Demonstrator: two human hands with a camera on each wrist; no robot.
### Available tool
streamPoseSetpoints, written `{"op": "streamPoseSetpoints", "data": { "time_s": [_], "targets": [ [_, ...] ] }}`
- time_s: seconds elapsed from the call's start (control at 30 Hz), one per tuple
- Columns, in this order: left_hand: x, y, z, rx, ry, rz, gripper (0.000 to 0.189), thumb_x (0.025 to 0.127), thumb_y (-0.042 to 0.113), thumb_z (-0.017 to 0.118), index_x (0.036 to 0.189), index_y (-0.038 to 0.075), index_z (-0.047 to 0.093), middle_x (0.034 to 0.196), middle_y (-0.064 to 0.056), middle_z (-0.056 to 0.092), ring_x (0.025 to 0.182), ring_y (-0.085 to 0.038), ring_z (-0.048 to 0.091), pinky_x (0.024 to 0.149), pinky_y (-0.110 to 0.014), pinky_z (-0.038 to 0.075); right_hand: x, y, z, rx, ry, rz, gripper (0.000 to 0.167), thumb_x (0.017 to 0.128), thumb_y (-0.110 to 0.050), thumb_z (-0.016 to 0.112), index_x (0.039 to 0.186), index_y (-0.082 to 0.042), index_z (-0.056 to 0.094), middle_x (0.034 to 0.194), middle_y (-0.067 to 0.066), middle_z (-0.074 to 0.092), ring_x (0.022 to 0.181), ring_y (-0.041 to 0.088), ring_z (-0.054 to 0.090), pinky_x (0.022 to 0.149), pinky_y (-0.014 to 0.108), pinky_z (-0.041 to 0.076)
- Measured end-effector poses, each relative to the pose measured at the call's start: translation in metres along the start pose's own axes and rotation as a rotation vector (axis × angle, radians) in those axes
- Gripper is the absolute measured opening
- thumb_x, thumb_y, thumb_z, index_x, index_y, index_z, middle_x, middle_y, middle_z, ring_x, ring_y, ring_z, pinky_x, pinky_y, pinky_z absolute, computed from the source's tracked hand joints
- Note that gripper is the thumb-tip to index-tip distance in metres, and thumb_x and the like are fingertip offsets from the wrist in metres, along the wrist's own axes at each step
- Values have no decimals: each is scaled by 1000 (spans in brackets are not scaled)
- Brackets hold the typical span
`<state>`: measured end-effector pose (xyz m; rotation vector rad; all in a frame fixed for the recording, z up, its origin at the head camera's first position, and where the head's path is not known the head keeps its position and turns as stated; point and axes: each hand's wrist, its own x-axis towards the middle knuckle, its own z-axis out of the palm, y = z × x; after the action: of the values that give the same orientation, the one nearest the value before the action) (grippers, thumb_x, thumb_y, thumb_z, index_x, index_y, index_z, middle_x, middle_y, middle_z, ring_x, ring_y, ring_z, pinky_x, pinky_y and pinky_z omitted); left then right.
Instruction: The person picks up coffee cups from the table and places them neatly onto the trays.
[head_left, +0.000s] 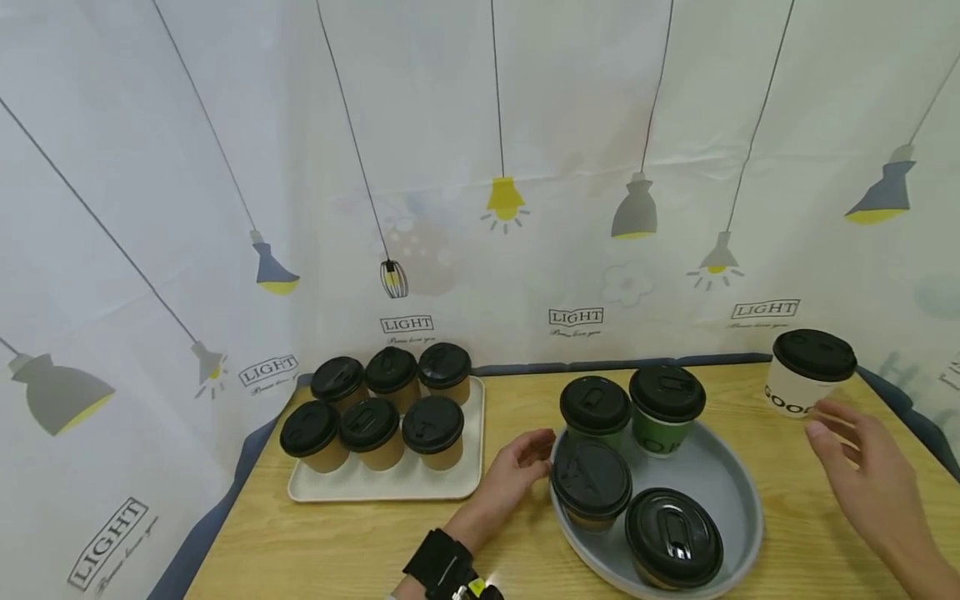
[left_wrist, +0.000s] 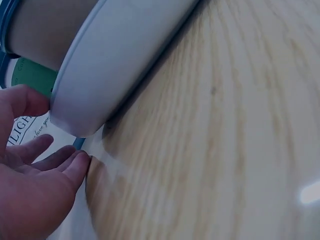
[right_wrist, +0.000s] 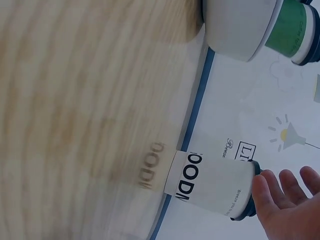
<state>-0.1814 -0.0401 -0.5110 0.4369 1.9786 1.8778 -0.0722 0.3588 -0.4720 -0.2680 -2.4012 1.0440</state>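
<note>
My left hand (head_left: 517, 467) is at the left rim of a round grey tray (head_left: 738, 467), one fingertip against its outer wall in the left wrist view, fingers loosely bent. The tray carries two green paper cups (head_left: 660, 435) at the back. Toward its front are a brown cup (head_left: 592, 483) and a cup with a glossy lid (head_left: 673, 533); all have black lids. To the right, a white paper cup (head_left: 798, 383) with black lettering and a black lid stands upright on the table. My right hand (head_left: 870, 475) is beside this cup, fingers spread, not gripping it.
A cream rectangular tray (head_left: 375, 490) at the left holds several brown cups (head_left: 442, 457) with black lids, in two rows. Behind the wooden table (head_left: 517, 400) hangs a pale curtain (head_left: 450, 125) printed with lamps, its dark hem along the table's back edge.
</note>
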Motion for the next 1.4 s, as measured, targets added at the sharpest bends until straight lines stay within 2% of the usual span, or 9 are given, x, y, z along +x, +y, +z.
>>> {"op": "streamPoseSetpoints", "data": {
  "time_s": [0.03,0.1,0.2,0.33,0.43,0.57,0.73,0.93,1.4],
  "targets": [
    [-1,1,0,-29,-12,-11,56,99,7,60,153,2,46,154,-16,49,144,-32,45,116,-43,40,1,1,0,-2,4,3,58,111,-28,47,156,4,34,150,35,41,137,53,42,118,18,26],
    [-2,1,0,-84,-38,-32,65,96,4,60,157,2,39,160,-17,41,148,-34,39,119,-44,35,5,3,-1,-4,15,7,58,111,-28,47,156,5,33,151,36,40,131,61,41,118,18,24],
    [-4,0,0,-91,-71,-45,71,94,4,61,160,2,34,162,-17,37,150,-33,35,122,-45,30,13,4,-2,2,51,8,60,110,-28,49,157,7,31,152,36,36,133,61,39,116,15,22],
    [-5,-3,3,-54,-92,-55,66,97,10,61,159,6,37,160,-11,41,149,-28,37,122,-45,30,32,7,-5,14,107,24,72,107,-28,55,162,5,21,159,37,25,142,59,28,123,48,28],
    [-6,-3,5,-45,-94,-47,63,98,12,60,158,9,40,160,-8,42,149,-27,37,122,-45,30,49,11,-6,-14,108,73,88,104,-34,60,165,0,7,165,36,10,150,57,12,114,75,18],
    [-8,-3,4,-42,-98,-28,61,99,12,58,157,9,39,160,-8,41,149,-26,37,122,-44,30,70,17,-2,-49,56,163,106,99,-44,65,165,-6,-8,166,35,-7,151,58,-3,113,79,8],
    [-10,-5,3,-35,-111,1,61,98,8,56,157,7,39,159,-8,42,147,-23,38,121,-40,30,88,21,8,-57,0,266,120,93,-51,68,162,-10,-21,163,37,-15,148,62,-4,110,82,12],
    [-10,-6,2,-10,-120,4,60,99,12,58,157,10,40,158,-5,43,145,-19,40,119,-36,32,96,26,20,-89,-28,340,120,94,-48,68,161,-9,-23,162,40,-15,146,65,-1,109,81,17],
    [-12,-4,1,-8,-129,13,61,100,11,56,158,10,37,157,-5,43,145,-20,39,119,-36,31,95,32,26,-98,29,294,102,98,-30,64,162,1,-9,160,43,0,147,63,9,113,76,21]
  ]
}}
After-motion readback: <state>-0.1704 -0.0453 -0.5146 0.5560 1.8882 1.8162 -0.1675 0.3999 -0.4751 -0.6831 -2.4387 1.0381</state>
